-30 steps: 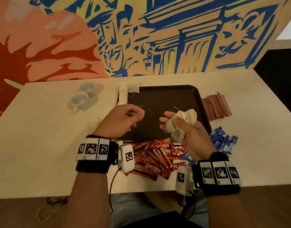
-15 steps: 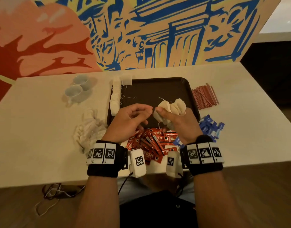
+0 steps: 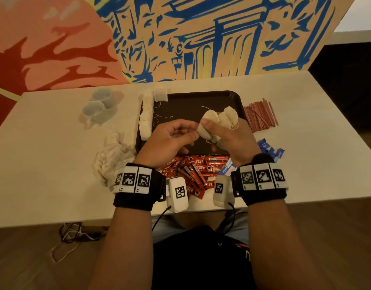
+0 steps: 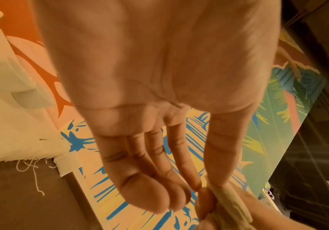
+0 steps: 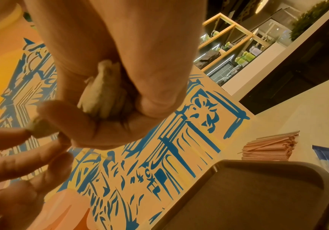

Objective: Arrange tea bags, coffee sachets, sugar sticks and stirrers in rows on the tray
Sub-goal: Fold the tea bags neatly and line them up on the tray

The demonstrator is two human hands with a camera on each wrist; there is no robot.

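My right hand [image 3: 220, 127] grips a bunch of beige tea bags [image 3: 228, 115] above the dark tray [image 3: 201, 99]. The fingers curl round the bunch [image 5: 102, 93] in the right wrist view. My left hand [image 3: 196, 131] meets it from the left, and its thumb and forefinger pinch one tea bag [image 4: 228, 200] at the bunch's edge. A row of tea bags [image 3: 145, 116] lies along the tray's left edge. Red coffee sachets [image 3: 195, 168] are heaped in front of the tray. Red stirrers [image 3: 260, 118] and blue sugar sticks [image 3: 270, 149] lie to its right.
A loose pile of tea bags [image 3: 113, 155] lies on the white table [image 3: 44, 164] left of the tray. Two pale cups [image 3: 98, 103] stand at the back left. A painted wall panel [image 3: 201, 38] rises behind the table. Cables lie on the floor.
My hands have come together over the tray: the left hand moved right to the bunch and now pinches a bag. The head view has shifted, showing the tea bag pile at left.
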